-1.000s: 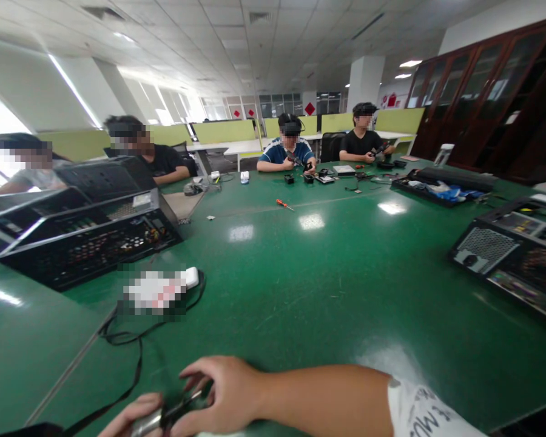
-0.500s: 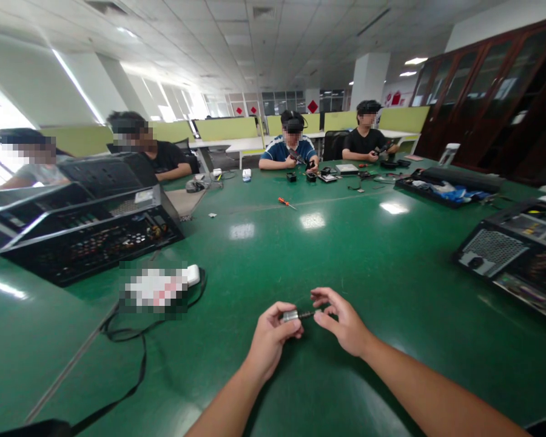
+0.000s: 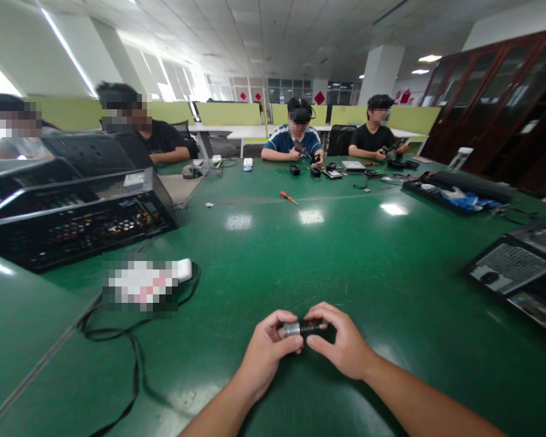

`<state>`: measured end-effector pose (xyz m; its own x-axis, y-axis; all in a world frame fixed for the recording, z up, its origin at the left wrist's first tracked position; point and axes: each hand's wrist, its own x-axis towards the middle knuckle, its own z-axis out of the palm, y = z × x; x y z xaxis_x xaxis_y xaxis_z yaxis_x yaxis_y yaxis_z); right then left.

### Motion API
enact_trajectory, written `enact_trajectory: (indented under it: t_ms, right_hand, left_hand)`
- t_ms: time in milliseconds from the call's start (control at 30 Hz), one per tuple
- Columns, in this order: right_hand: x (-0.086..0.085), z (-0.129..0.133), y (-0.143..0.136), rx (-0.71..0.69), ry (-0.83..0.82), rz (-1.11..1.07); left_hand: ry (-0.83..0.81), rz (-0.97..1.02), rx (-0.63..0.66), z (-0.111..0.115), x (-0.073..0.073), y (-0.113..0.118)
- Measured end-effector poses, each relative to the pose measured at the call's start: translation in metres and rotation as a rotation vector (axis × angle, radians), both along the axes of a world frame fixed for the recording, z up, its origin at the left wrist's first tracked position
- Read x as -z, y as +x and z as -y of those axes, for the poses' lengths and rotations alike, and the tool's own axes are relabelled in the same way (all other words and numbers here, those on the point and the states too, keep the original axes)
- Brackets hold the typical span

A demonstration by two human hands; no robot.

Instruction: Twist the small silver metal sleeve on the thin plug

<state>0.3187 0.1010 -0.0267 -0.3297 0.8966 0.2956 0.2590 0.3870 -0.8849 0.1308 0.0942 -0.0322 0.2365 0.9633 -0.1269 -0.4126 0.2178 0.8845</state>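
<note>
My left hand (image 3: 266,346) is closed around a small silver cylindrical part (image 3: 292,329), with the thumb in front and the fingers behind. A thin dark shaft (image 3: 312,327) sticks out of the part toward the right. My right hand (image 3: 346,343) curves around that shaft, its thumb and fingers apart with a gap between them. Whether any fingertip touches the shaft I cannot tell. Both hands are held just above the green table (image 3: 255,273).
Opened black computer cases stand at left (image 3: 82,224) and right (image 3: 514,267). A white box-like item with a black strap (image 3: 136,364) lies left of my hands. An orange screwdriver (image 3: 286,195) lies farther off. Several people sit across the table, near a black tray (image 3: 464,203).
My right hand has moved left and its fingers now arch around the shaft, closer to my left hand. The left hand keeps the silver part. The view has shifted slightly.
</note>
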Motion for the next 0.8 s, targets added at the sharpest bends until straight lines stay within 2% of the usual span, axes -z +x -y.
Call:
enact_trajectory:
  t_ms: [233, 800]
  right_hand:
    - [0.0029, 0.001, -0.0043, 0.013, -0.002, -0.008]
    - [0.0011, -0.0001, -0.0042, 0.027, -0.001, 0.014]
  left_hand:
    - [0.013, -0.042, 0.036, 0.0001, 0.0002, 0.0003]
    - [0.002, -0.033, -0.006, 0.0003, 0.003, 0.0002]
